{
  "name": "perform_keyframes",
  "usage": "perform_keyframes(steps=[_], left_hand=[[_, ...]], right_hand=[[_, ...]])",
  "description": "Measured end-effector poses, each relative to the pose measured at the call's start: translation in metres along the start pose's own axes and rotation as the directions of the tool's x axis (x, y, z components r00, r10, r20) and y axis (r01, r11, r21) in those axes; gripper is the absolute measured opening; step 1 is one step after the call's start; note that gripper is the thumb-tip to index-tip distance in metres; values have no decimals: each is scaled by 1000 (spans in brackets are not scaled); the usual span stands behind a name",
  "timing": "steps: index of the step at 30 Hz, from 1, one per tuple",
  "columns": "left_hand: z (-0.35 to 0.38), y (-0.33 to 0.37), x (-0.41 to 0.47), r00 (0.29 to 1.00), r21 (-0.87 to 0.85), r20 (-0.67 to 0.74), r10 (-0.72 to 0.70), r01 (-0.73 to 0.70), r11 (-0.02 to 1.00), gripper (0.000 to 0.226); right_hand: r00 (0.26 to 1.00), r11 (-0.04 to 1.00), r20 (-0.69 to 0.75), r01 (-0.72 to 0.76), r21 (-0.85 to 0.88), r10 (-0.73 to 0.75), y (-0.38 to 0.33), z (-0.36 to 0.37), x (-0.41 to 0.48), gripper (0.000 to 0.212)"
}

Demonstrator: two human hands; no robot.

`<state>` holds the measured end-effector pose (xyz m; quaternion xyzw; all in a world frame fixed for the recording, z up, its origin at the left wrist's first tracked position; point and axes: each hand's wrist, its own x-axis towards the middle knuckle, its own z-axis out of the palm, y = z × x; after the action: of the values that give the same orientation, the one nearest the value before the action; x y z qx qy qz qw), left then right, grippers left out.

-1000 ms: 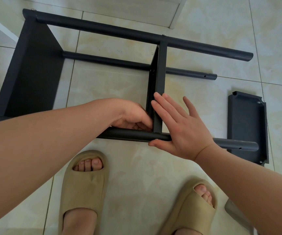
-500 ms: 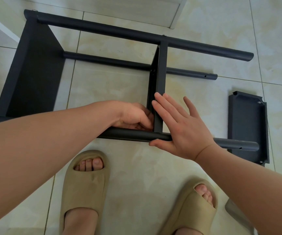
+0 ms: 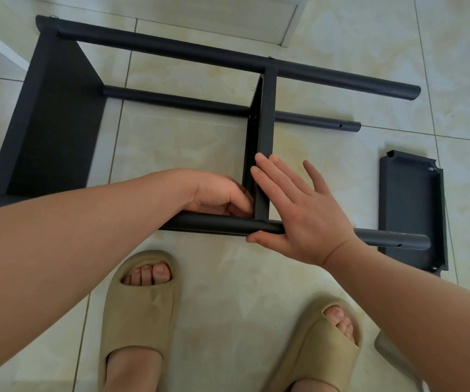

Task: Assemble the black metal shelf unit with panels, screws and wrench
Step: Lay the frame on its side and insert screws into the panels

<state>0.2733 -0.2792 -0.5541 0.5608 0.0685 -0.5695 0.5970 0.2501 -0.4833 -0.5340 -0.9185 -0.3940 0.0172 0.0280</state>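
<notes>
The black shelf frame lies on its side on the tile floor, with a wide end panel (image 3: 55,123) at the left and a narrow middle panel (image 3: 266,108) between the poles. My left hand (image 3: 219,193) reaches inside the frame. Its fingers are curled at the corner where the middle panel meets the near pole (image 3: 214,223), and what they hold is hidden. My right hand (image 3: 304,216) presses flat against the panel's right side, thumb under the pole. A silver screw head (image 3: 260,232) shows on the pole at that joint. A loose black panel (image 3: 410,207) lies to the right.
My two feet in tan slippers (image 3: 140,306) (image 3: 321,349) stand just in front of the frame. Pale furniture (image 3: 228,18) borders the top of the view. A grey object (image 3: 392,355) pokes out under my right forearm. The far pole (image 3: 171,48) runs along the back.
Both hands stay at the same joint. The left fingers shift a little at the corner, and the frame has not moved.
</notes>
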Motion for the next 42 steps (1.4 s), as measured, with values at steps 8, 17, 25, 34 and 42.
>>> perform_keyframes(steps=[8, 17, 25, 34, 42], left_hand=[[-4, 6, 0, 999, 8, -33, 0, 1, 1000, 15], [-2, 4, 0, 998, -24, -48, 48, -49, 999, 20], [-1, 1, 0, 995, -31, -55, 86, -88, 996, 18], [0, -1, 1, 1000, 7, 14, 26, -26, 1000, 19], [-4, -1, 4, 997, 5, -63, 50, -49, 999, 15]], right_hand=[[1000, 1000, 0, -3, 7, 3, 0, 0, 0, 98], [1000, 1000, -3, -2, 10, 2, 0, 1, 0, 98], [1000, 1000, -9, -2, 8, 2, 0, 0, 0, 97], [1000, 1000, -10, -3, 10, 3, 0, 1, 0, 97], [1000, 1000, -16, -1, 12, 1, 0, 1, 0, 97]])
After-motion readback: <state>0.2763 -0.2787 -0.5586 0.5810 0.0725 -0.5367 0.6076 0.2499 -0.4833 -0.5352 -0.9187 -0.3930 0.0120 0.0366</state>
